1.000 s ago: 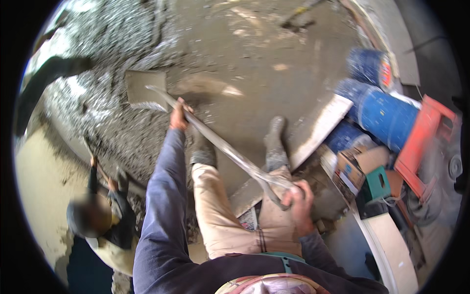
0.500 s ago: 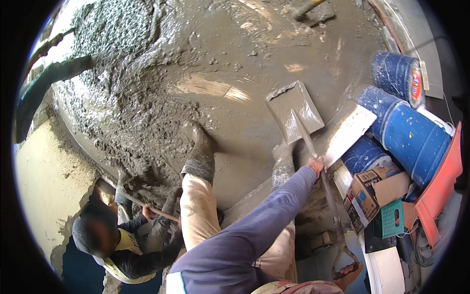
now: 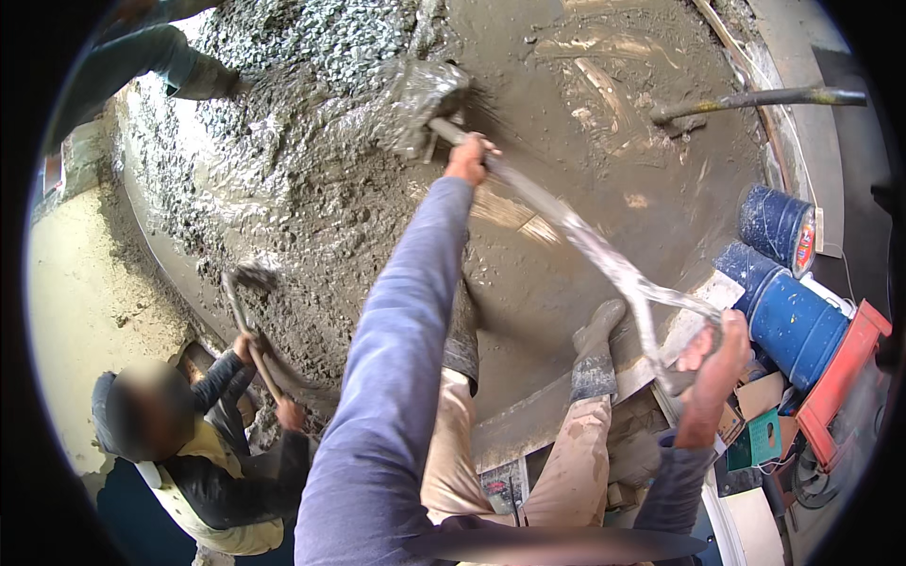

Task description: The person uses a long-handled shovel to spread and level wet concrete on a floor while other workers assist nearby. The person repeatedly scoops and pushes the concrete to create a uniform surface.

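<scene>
A long shovel (image 3: 576, 231) runs slantwise across my view. My left hand (image 3: 469, 158) is wrapped round its shaft, low down near the blade. At the other end my right hand (image 3: 713, 363) grips the forked handle. The shovel's blade (image 3: 439, 94) is against the heap of wet concrete (image 3: 283, 179), smeared grey and partly blurred by motion. Gravel (image 3: 311, 38) shows at the heap's far side. My boots (image 3: 599, 325) stand in the grey slurry, legs apart.
At lower left a co-worker (image 3: 203, 453) holds another shovel (image 3: 250, 335) in the mix. Another person's leg (image 3: 142, 66) is at upper left. A muddy pole (image 3: 755, 102) reaches in from the right. Blue drums (image 3: 797, 321), a red tray (image 3: 840, 382) and a green basket (image 3: 760, 439) stand at right.
My shovel has swung from right of my legs up and left into the concrete heap, both hands moving with it. The co-worker's shovel has shifted, and the pole shows farther right.
</scene>
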Available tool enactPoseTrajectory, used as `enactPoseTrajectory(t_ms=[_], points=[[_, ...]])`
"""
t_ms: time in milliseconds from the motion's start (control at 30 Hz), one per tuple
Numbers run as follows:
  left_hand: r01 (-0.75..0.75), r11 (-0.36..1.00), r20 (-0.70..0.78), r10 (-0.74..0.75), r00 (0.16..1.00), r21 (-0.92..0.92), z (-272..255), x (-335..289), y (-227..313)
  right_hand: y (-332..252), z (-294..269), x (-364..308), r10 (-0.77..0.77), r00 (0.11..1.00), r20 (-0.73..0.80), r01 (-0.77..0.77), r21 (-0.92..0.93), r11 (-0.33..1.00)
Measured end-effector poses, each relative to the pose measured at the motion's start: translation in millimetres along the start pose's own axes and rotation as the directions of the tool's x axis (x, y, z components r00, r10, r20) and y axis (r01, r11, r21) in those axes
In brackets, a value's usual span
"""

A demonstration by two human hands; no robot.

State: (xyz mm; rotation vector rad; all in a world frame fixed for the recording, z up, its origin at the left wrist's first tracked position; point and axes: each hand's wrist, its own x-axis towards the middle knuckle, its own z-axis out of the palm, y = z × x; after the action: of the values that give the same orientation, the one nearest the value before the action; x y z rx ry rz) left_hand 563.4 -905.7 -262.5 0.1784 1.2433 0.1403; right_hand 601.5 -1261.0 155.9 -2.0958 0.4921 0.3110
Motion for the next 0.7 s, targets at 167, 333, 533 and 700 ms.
enactPoseTrajectory(t_ms=[167,333,533,700], points=[[-0.030,0.969,0.180,0.076,0.981,-0.244,-66,-30,111,-16,53,-98,-0.077,0.969,0.233,0.048,0.124,0.991],[0.016,0.911,0.467,0.196,0.862,-0.413,-130,-105,211,37,71,-145,-0.752,0.542,0.375,0.810,0.006,0.586],[-0.140,0.937,0.523,0.298,0.799,-0.319,-169,-205,267,88,57,-184,-0.598,0.549,0.584,0.514,0.328,0.792],[-0.462,0.882,0.045,0.460,0.887,0.091,-128,-229,59,120,-115,-191,-0.033,0.862,0.505,0.039,-0.001,0.999]])
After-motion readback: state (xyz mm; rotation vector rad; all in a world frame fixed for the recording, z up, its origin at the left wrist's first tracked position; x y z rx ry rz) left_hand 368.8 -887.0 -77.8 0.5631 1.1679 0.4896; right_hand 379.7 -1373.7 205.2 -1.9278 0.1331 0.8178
